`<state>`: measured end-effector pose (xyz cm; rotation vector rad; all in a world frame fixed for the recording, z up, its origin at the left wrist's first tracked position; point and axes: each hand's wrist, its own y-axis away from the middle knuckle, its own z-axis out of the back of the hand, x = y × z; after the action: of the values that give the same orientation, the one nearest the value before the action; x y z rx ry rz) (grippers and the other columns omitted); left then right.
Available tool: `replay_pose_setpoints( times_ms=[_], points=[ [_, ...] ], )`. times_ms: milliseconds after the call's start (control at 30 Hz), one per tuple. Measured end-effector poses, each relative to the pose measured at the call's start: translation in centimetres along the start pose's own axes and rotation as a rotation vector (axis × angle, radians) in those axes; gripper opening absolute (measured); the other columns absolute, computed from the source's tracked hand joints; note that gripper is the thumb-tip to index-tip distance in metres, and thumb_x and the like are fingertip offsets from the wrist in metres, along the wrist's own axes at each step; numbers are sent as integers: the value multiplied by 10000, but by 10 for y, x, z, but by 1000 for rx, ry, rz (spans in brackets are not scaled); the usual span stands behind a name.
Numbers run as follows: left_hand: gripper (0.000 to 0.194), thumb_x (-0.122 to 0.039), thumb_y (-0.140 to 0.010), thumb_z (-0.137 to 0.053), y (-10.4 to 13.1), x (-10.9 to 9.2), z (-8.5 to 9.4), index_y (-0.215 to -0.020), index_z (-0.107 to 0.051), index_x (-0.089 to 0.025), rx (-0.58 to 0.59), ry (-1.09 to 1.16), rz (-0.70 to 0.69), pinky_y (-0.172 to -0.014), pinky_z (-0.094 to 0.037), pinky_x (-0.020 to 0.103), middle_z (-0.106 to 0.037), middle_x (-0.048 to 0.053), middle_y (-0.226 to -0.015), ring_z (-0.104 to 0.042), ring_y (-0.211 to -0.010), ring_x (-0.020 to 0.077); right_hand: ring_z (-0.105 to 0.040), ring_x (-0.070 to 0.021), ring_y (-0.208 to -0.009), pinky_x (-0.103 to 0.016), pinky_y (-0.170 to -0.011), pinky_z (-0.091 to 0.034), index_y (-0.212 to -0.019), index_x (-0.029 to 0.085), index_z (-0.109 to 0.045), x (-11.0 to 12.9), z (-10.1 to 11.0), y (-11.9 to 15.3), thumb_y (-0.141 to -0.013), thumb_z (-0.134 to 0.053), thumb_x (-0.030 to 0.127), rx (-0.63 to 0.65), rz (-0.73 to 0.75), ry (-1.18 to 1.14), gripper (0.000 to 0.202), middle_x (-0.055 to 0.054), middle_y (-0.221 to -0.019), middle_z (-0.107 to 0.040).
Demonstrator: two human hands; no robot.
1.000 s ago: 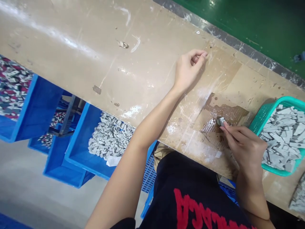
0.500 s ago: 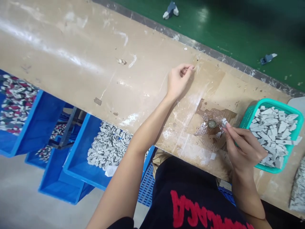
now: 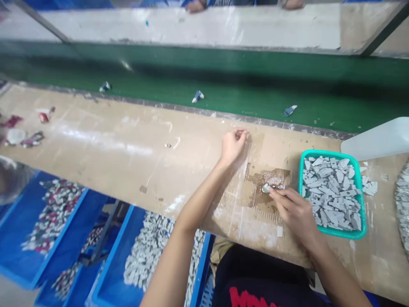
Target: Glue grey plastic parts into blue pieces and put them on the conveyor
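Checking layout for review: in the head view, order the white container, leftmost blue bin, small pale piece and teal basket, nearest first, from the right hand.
1. Small pale piece: in the right hand.
2. Teal basket: just right.
3. White container: upper right.
4. Leftmost blue bin: far left.

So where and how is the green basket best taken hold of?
Probably by the rim of the green basket, on its left and right sides, from above: the rim frames the grey pieces filling it. On the right, keep to the near half, since loose pieces lie beside the far half.
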<state>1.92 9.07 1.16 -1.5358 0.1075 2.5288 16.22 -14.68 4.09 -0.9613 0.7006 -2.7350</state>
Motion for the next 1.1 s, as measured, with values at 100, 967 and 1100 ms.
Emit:
replay_pose_setpoints(
  times_ms=[100, 967, 1100],
  points=[
    [165, -288, -855, -689, -34, -24, -36, -949, -685, -152, 39, 17, -74, -786, -453, 308, -653, 38, -762, -600, -730, 173, -676, -132, -725, -259, -710, -600, -1284, 258, -687, 0, -2, 0, -938, -557, 63, -13, -11, -18, 418, -25, -844, -690],
    [519, -317, -611, -923, 62, -9, 13, -1072, -713, -204, 340, 1014, 414, -890, -575, 321, -742, 45, -936, -735, -898, 189, -705, -136, -694, -239, -637, -595, -1082, 235, -780, -4, -6, 2, -955, -559, 155, -56, -171, -135, 267, -29, -816, -730],
    [595, -263, -548, -952, 90, -12, 20, -1094, -714, -237, 330, 866, 294, -778, -589, 295, -718, 3, -862, -745, -826, 192, -715, -141, -749, -250, -654, -593, -1120, 268, -772, 1, 2, -2, -931, -616, 154, -99, -244, -165, 270, -22, -878, -753]
  ],
)
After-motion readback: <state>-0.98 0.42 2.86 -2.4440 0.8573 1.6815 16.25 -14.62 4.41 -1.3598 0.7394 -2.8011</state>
